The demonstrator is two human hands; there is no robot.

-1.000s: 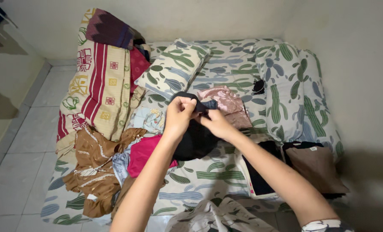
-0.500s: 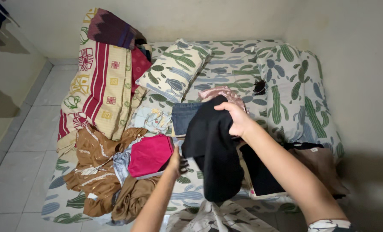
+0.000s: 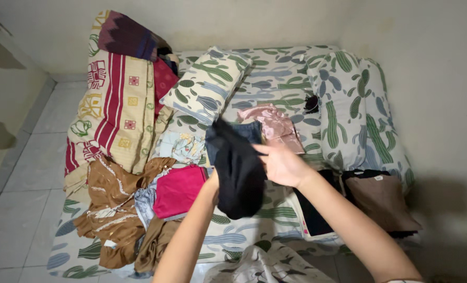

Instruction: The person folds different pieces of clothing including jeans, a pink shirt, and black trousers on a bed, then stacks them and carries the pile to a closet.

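Black soft cloth garment hangs from the left hand, fingers hidden; right hand spread flat, steadying it.

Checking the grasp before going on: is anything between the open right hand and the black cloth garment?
Nothing visible. The right hand is open beside the black cloth garment, which hangs from the left hand, mostly hidden behind it.

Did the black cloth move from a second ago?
Yes. The black cloth was bunched in both hands by the shiny pink garment; now it hangs lower, over the cactus-print sheet, nearer the magenta garment.
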